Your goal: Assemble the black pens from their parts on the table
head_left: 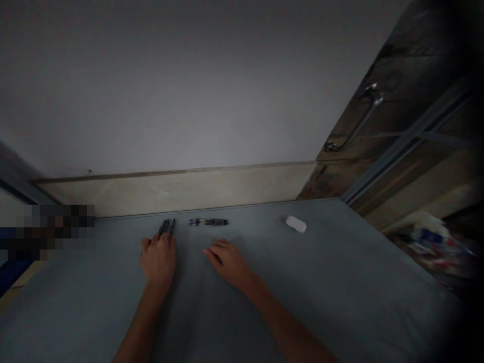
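On the grey table (pixel 325 282), my left hand (pixel 159 257) is closed over the near ends of several dark pens (pixel 172 228), whose far ends stick out beyond the fingers toward the wall. My right hand (pixel 227 259) rests on the table to the right, its fingers curled; what they hold, if anything, is hidden. Beyond it, a small group of pens (pixel 209 222) lies crosswise near the table's far edge. A white oval case (pixel 296 224) lies farther right, touched by neither hand.
A pale wall (pixel 196 101) rises behind the table. At the right are a dark door with a metal handle (pixel 357 123) and a pile of mixed items (pixel 434 242). A blurred, pixelated area covers the far left.
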The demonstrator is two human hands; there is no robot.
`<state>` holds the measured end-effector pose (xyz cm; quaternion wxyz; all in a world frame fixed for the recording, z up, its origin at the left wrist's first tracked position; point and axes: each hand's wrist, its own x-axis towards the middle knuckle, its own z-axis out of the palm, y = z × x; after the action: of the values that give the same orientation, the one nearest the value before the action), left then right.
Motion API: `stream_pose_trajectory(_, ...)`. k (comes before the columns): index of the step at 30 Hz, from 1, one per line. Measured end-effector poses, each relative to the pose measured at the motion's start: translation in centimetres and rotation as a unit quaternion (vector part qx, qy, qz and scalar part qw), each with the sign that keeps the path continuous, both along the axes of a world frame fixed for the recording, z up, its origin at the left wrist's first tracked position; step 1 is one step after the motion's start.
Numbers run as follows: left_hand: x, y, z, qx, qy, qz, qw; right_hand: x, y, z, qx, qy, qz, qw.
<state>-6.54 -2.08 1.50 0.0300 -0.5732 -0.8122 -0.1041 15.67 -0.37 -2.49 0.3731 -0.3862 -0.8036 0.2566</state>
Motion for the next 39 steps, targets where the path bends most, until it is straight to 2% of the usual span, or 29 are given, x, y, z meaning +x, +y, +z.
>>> stream_pose_trajectory(11,0.01,0.35,-0.06,-0.008,0.024,0.026,0.999,0.08,0.18,-0.82,0.055,-0.093,-0.019,0.994)
stream_pose_trajectory(14,-0.14,0.16,0.14,-0.001,0.012,0.012,1.0,0.17,0.23,-0.78,0.07,-0.114,-0.028,0.991)
stream_pose_trajectory(17,-0.34,-0.03,0.46,-0.004,0.005,-0.006,1.0,0.26,0.26,-0.6,0.075,-0.119,-0.031,0.99)
stream_pose_trajectory(20,-0.45,-0.05,0.6,-0.009,-0.002,0.002,1.0,0.31,0.24,-0.41,0.078,-0.12,-0.033,0.989)
stream_pose_trajectory(23,-0.4,0.06,0.53,-0.012,-0.006,0.001,1.0,0.31,0.16,-0.29,0.078,-0.119,-0.034,0.989)
stream_pose_trajectory(27,-0.3,0.31,0.24,-0.016,0.004,0.033,0.999,0.25,0.08,-0.25,0.077,-0.121,-0.036,0.989)
stream_pose_trajectory(39,-0.39,0.45,0.08,-0.022,0.022,0.027,0.999,0.61,0.32,0.05,0.096,-0.141,-0.054,0.984)
